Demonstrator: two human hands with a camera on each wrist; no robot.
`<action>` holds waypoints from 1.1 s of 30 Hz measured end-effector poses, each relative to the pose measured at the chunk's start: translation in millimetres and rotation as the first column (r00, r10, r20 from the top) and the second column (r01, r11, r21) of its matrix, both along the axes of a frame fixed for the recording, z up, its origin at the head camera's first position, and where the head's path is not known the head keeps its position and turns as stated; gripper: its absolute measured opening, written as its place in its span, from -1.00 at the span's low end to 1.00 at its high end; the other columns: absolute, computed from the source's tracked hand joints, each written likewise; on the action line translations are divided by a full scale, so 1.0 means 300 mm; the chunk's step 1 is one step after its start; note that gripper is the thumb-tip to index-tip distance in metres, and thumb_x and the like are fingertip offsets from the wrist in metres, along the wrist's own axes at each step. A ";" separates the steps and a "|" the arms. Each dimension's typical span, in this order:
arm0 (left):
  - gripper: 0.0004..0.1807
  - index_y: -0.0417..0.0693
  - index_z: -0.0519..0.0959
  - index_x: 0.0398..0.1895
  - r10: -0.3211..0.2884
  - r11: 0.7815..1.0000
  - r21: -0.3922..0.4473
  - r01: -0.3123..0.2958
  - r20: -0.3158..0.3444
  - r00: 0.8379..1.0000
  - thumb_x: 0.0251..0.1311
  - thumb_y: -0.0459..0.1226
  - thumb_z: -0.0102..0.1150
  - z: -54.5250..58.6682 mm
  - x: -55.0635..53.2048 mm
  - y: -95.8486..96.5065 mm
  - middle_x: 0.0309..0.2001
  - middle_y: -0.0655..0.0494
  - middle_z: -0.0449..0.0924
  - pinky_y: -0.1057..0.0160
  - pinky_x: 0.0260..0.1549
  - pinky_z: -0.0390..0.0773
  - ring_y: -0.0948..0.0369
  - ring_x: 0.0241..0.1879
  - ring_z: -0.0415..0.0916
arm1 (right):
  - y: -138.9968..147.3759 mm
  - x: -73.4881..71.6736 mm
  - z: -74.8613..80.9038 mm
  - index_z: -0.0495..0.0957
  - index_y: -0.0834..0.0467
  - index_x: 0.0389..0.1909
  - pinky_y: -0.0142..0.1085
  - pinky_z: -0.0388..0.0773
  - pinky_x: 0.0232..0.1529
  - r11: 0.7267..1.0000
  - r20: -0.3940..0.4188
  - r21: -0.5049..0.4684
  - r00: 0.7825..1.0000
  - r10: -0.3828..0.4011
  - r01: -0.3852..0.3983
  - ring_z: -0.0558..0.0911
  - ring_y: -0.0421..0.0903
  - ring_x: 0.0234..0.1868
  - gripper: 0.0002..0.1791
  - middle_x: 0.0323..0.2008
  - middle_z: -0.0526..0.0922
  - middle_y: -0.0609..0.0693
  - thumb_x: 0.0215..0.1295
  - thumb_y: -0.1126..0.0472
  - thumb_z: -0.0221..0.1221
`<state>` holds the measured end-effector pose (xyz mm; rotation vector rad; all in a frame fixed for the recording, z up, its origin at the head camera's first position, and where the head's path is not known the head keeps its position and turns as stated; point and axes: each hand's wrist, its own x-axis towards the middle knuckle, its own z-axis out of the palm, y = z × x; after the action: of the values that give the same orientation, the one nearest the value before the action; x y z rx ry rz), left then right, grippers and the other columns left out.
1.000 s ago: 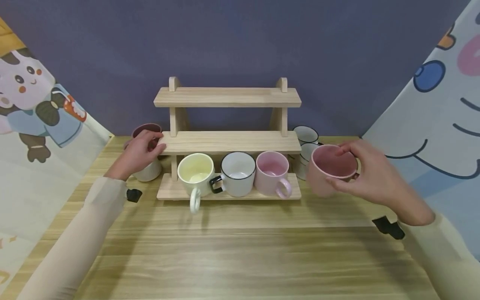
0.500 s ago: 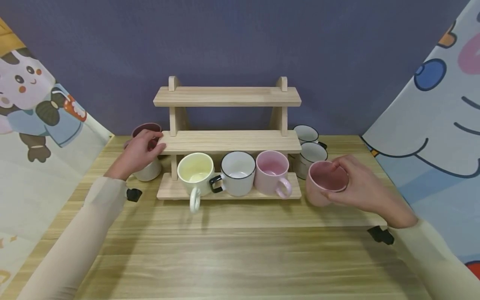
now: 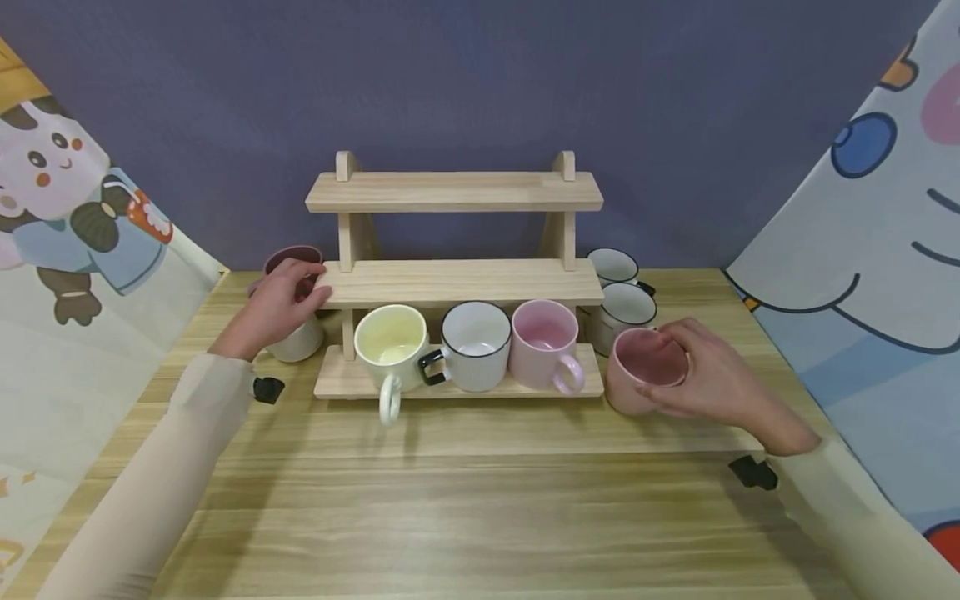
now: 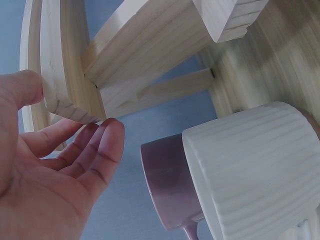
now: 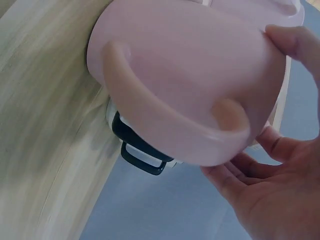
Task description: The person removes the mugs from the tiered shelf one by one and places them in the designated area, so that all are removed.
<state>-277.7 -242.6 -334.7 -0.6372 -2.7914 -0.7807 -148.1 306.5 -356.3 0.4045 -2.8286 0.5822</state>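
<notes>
At the left end of the wooden display shelf, my left hand grips the middle board. The left wrist view shows the thumb on one face of that board and the fingers against the other. To the right of the shelf, my right hand pinches a dusty-pink mug by its rim, thumb and fingers on opposite sides. This mug is upright, low by the table, and its handle faces the right wrist camera. A yellow mug, a white black-rimmed mug and a pink mug stand on the bottom board.
Two white black-rimmed mugs stand behind the held one, the nearer white mug close to it. Left of the shelf are a ribbed white mug and a dark mauve mug, partly hidden by my left hand. A dark blue backdrop rises behind.
My right hand has lowered the dusty-pink mug toward the table and brought it slightly left, beside the shelf's bottom board. The left hand has kept its place on the shelf.
</notes>
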 end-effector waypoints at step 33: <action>-0.50 -0.43 0.36 0.16 0.016 1.000 -0.017 -0.017 -0.008 1.000 0.36 -0.16 0.01 0.005 0.002 0.004 0.00 -0.34 0.35 -0.08 -0.21 0.37 -0.11 -0.17 0.41 | 0.018 0.012 0.028 0.33 0.38 0.22 0.28 0.28 0.03 1.000 0.156 -0.001 0.988 0.019 -0.020 0.25 0.34 0.22 -0.01 0.21 0.32 0.36 -0.09 -0.20 0.41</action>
<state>-277.1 -241.4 -333.1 -0.6179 -2.7951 -0.7509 -144.3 311.8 -347.8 0.4037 -2.9763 0.6437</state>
